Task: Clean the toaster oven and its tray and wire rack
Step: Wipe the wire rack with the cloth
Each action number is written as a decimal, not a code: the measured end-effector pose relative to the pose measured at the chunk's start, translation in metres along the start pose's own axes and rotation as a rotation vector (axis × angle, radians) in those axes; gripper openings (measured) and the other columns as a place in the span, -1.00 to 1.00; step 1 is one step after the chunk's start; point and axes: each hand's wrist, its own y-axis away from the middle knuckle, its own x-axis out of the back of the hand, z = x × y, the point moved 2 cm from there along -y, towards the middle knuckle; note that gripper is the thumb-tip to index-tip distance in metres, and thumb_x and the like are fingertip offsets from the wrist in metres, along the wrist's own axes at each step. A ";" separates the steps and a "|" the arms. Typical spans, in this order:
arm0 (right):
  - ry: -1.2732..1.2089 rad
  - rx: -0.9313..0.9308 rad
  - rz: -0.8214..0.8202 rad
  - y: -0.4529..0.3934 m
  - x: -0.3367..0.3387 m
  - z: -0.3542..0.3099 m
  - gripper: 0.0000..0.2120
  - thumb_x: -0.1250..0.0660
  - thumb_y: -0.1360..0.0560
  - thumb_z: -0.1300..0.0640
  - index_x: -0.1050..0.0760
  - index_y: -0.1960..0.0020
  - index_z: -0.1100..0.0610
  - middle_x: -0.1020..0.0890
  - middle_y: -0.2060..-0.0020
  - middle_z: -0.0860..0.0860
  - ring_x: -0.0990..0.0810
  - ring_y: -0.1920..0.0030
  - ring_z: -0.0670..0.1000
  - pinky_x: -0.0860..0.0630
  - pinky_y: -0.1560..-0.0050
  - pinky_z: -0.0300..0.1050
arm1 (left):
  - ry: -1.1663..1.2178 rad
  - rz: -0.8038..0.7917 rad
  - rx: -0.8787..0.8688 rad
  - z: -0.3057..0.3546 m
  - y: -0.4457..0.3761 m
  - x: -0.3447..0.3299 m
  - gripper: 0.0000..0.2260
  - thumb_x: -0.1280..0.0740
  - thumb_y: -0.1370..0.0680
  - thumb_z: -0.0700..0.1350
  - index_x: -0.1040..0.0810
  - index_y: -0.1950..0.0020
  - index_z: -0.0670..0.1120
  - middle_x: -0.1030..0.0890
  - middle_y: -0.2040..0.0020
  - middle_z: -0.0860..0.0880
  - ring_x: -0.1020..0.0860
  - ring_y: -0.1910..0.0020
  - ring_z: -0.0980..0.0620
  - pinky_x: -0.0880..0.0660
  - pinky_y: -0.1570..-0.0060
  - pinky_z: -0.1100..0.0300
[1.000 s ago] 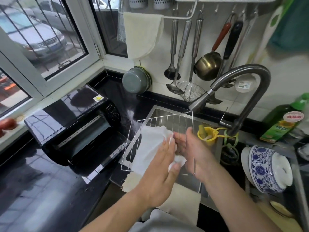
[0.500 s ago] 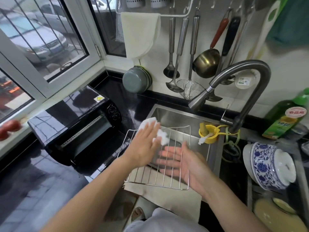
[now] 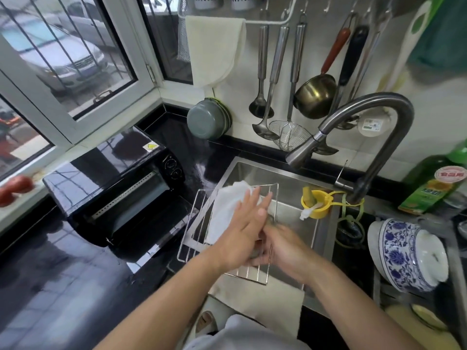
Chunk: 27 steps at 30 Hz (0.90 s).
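At lower centre, the right hand (image 3: 283, 245) grips the wire rack (image 3: 199, 223) from beneath (fingers blurred), now laid nearly flat over the sink (image 3: 290, 173) instead of tilted up. The left hand (image 3: 243, 229), fingers straight, presses the white cloth (image 3: 227, 208), which has slid back nearer: wiping continues. Left of centre, the toaster oven (image 3: 113, 183) gapes.

toaster oven (image 3: 113, 188): was glossy black
cloth (image 3: 227, 210): was white
cup (image 3: 316, 205): was yellow
jar (image 3: 404, 253): blue floral on white

Ladles (image 3: 261, 72) and a strainer (image 3: 289, 133) hang on the wall; a blue-patterned bowl (image 3: 404, 253) lies right of the faucet (image 3: 366, 137).
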 end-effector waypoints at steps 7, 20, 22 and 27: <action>-0.065 -0.010 0.014 0.001 0.002 0.011 -0.55 -0.15 -0.66 -0.18 -0.64 -0.17 0.12 -0.68 -0.02 0.26 -0.70 0.04 0.22 -0.65 0.07 0.16 | -0.178 -0.026 -0.106 -0.017 -0.002 0.009 -0.52 0.01 -0.77 0.09 -0.11 -0.69 0.03 -0.03 -0.68 0.20 0.16 -0.62 0.32 0.16 -0.63 0.20; -0.349 -0.110 0.362 -0.019 0.041 0.044 -0.37 0.03 -0.68 -0.21 -0.52 -0.20 0.32 -0.71 0.02 0.24 -0.63 0.35 0.04 -0.67 0.27 0.06 | -0.003 0.537 0.179 -0.086 0.088 0.040 -0.62 -0.15 -0.56 0.19 -0.35 0.33 -0.02 -0.40 0.41 0.05 -0.36 0.38 0.14 -0.34 0.30 0.06; -0.323 -0.115 0.345 -0.028 0.047 0.049 -0.36 0.02 -0.67 -0.22 -0.53 -0.21 0.31 -0.71 0.02 0.24 -0.63 0.34 0.04 -0.64 0.31 0.00 | -0.096 0.650 0.457 -0.106 0.112 0.064 -0.50 -0.12 -0.59 0.29 -0.39 0.37 -0.05 -0.46 0.43 0.11 -0.41 0.40 0.11 -0.36 0.31 0.10; -0.052 -0.294 0.178 -0.058 0.023 0.045 -0.31 0.00 -0.63 -0.30 -0.59 -0.13 0.29 -0.73 0.08 0.21 -0.58 0.46 0.02 -0.60 0.37 -0.05 | -0.289 0.557 0.853 -0.161 0.177 0.100 -0.79 -0.26 -0.69 0.06 -0.69 -0.18 0.13 -0.70 -0.15 0.05 -0.59 -0.09 0.02 -0.48 -0.09 0.11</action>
